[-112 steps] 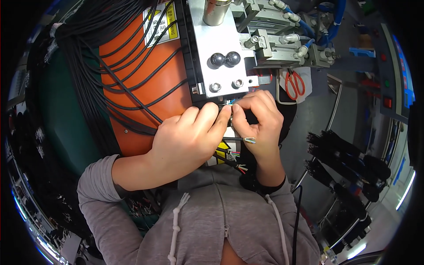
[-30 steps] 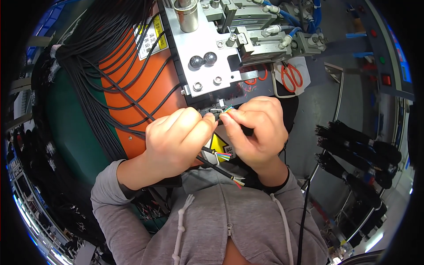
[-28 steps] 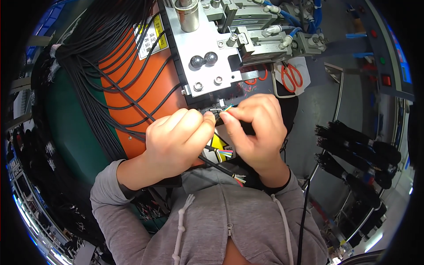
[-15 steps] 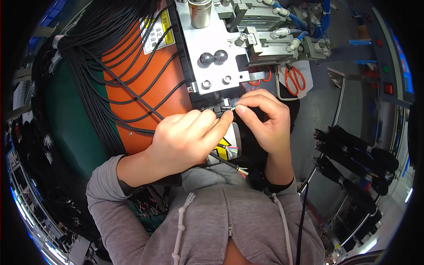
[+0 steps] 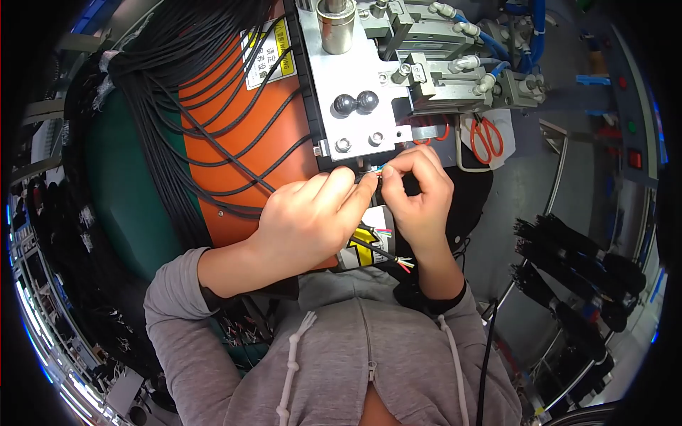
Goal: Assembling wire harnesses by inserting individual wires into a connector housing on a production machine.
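Note:
Just under the front edge of a metal clamp machine [image 5: 348,74], my two hands meet at the fingertips. My left hand [image 5: 305,213] is closed, its index finger and thumb pressed on a cable end mostly hidden by the fingers. Small coloured wires [image 5: 379,170], blue and reddish, show between the fingertips. My right hand [image 5: 420,190] pinches these wires between thumb and index finger. Below the hands, a black cable [image 5: 376,250] ends in bare-cored red, white and yellowish wires. Another cable's coloured wire ends [image 5: 382,232] lie just above it.
Many black cables [image 5: 163,106] drape over an orange panel [image 5: 249,167] at left. Red-handled scissors [image 5: 486,140] lie right of the machine. Bundles of black cables [image 5: 575,248] hang on a rack at right. A control box with buttons [image 5: 634,157] stands at far right.
The view has shifted, so the machine and panel appear slightly lower and further right. My right fingertips have come slightly left and nearer the machine's edge, still pinching the wires. My left hand keeps its hold.

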Demonstrator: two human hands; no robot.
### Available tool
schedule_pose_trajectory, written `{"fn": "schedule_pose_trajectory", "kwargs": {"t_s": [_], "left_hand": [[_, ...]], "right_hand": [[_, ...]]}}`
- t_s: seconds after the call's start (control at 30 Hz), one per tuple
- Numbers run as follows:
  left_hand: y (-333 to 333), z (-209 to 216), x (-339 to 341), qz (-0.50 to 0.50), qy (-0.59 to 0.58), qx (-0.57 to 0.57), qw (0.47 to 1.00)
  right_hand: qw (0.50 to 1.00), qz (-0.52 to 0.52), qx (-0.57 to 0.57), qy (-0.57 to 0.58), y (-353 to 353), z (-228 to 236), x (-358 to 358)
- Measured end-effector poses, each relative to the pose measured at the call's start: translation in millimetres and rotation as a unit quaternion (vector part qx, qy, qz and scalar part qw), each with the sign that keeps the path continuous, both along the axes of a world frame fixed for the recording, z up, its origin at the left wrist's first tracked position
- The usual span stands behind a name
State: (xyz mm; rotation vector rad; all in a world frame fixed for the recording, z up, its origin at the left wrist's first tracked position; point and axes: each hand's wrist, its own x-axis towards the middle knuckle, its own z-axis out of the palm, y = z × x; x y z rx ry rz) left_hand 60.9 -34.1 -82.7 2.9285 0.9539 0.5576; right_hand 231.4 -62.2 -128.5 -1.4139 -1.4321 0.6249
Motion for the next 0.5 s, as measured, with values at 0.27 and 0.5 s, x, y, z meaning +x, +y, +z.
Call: {"fn": "schedule_pose_trajectory", "kwargs": {"t_s": [0.27, 0.5], "left_hand": [[11.7, 5.8, -7.2, 0.01, -0.066, -0.006, 0.998], [-17.6, 11.5, -12.1, 0.061, 0.011, 0.005, 0.998]], "right_hand": [[0.995, 0.007, -0.027, 0.091, 6.7, -0.6, -7.5], [0.984, -0.005, -0.102, 0.147, -11.6, -7.1, 2.8]]}}
